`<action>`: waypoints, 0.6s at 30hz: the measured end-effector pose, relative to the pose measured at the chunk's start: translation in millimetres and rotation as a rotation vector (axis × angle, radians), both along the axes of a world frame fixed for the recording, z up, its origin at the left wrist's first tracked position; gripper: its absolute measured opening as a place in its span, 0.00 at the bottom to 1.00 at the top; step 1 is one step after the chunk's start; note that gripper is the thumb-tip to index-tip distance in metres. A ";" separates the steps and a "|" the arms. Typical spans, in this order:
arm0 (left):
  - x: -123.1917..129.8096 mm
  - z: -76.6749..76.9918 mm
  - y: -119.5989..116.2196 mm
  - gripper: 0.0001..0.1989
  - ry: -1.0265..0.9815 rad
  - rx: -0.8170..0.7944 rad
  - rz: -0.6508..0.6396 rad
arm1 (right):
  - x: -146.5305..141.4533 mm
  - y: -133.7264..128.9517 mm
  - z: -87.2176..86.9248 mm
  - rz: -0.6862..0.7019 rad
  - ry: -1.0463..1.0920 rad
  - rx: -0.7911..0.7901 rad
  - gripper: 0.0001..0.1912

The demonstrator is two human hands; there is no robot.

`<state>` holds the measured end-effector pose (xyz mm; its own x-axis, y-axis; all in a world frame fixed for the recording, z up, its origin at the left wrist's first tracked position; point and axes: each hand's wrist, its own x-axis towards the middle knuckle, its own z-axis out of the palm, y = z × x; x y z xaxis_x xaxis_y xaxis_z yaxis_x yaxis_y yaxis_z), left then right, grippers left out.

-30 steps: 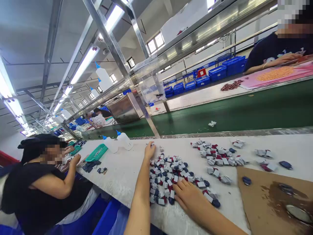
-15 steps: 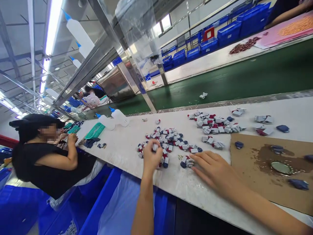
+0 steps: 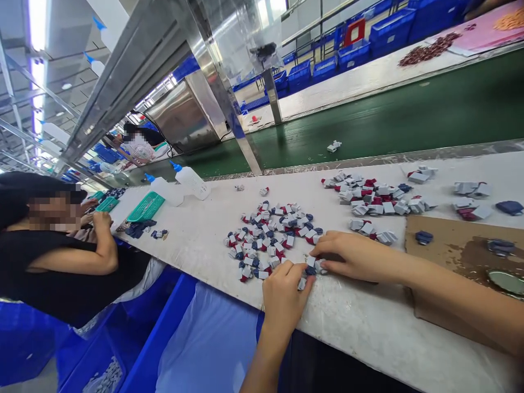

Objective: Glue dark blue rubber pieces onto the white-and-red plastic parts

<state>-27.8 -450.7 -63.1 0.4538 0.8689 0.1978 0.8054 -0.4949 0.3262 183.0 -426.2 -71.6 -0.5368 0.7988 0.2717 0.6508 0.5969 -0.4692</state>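
Note:
My left hand [image 3: 284, 292] is at the near side of the white worktop, its thumb and fingers pinched at a small grey-and-navy piece [image 3: 311, 268]. My right hand [image 3: 347, 254] comes in from the right, fingers curled around the other side of the same little cluster of pieces. The fingertips of both hands almost meet there and partly hide the pieces. Just beyond my left hand spreads a loose pile of small grey pieces with red or navy parts [image 3: 262, 237]. Another pile of grey-and-red pieces [image 3: 374, 196] lies farther right.
Brown cardboard [image 3: 446, 240] with wet stains and a round metal lid [image 3: 507, 283] lies right. White squeeze bottles [image 3: 192, 183] and a green basket [image 3: 146, 206] stand left, near a seated co-worker [image 3: 69, 256]. Behind runs a green conveyor belt [image 3: 380, 128]; a blue bin [image 3: 164, 333] is below.
My left hand has moved right and nearer, from above the pile to beside my right hand, and the two now meet at the small cluster. The view has shifted slightly.

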 end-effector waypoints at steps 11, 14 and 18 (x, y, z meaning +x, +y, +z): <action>10.6 29.9 32.8 0.07 -0.086 0.002 -0.004 | 3.3 -54.2 14.6 -0.241 0.048 0.205 0.11; 55.5 51.4 101.0 0.12 0.063 0.057 0.021 | 14.0 -81.5 21.5 -0.490 0.133 0.469 0.10; 147.7 58.4 211.4 0.13 0.177 0.072 0.022 | 17.1 -94.4 15.5 -0.619 0.195 0.610 0.10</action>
<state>119.9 -239.3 -4.7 0.4685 0.8654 0.1780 0.8578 -0.4938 0.1427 200.1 -520.7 -56.1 0.0434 0.6167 0.7860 0.8815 0.3466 -0.3207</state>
